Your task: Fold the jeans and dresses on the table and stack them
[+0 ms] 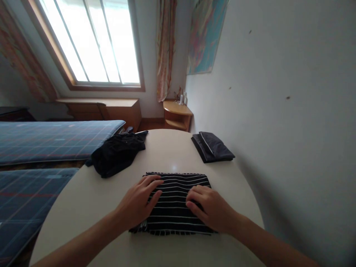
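A black cloth with thin white stripes (175,211) lies folded into a rough rectangle on the pale round table (167,152). My left hand (141,200) rests on its left part, fingers apart and pointing right, with nothing gripped. On the right part of the cloth lies my right hand (208,207), its fingers curled and close together; whether they pinch any fabric is hidden.
A crumpled black garment (119,152) lies at the table's back left edge. A folded dark grey garment (213,146) is at the back right, near the white wall (292,148). Blue plaid mattresses (55,141) stand left, a corner shelf (178,107) behind.
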Available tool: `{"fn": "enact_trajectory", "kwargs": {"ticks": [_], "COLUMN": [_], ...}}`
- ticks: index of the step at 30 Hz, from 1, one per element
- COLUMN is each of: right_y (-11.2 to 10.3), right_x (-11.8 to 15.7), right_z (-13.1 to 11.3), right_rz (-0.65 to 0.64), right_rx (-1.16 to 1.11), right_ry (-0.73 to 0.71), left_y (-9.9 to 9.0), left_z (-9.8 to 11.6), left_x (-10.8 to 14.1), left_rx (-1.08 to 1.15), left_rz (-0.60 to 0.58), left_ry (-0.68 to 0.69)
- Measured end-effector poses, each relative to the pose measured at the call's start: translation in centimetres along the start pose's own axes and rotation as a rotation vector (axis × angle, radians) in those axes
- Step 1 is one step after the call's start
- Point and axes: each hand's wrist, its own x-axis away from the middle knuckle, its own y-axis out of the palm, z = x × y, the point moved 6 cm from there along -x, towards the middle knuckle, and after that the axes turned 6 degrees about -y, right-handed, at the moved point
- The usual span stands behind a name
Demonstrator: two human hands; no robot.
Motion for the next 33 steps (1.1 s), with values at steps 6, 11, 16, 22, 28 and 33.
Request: {"fn": "enact_trajectory", "kwargs": {"ticks": [6,11,16,22,28,33], "right_y": [2.9,4.8,4.9,4.7,4.1,4.1], "right_x": [-1.8,-1.2,-2.4,-5.8,-9.5,-10.2], "right_z": [1.8,2.7,4.3,8.0,11.0,11.9], "right_rz": [-0.07,-0.139,-0.133,-0.116,-0.103,-0.072], "right_rx": [0.05,0.063,0.082,0.113,0.141,0.143], "right_ry": [0.148,0.203,0.25,0.27,0.268,0.258], "left_y": [5.8,7.0,7.0,7.5,7.7,6.4], "left_z": [-2.9,-3.8,-4.8,-7.6,-10.4,-8.5], "left_x": [-0.3,0.1,-2.4,-7.3,-11.6,-13.2], "left_rx": [-0.216,-0.222,-0.209,-0.206,-0.228,-0.311], "left_rz": [-0.06,-0.097,-0.127,-0.151,-0.192,-0.127], "left_ry": [-0.254,-0.244,-0.24,-0.246,-0.269,-0.25]}}
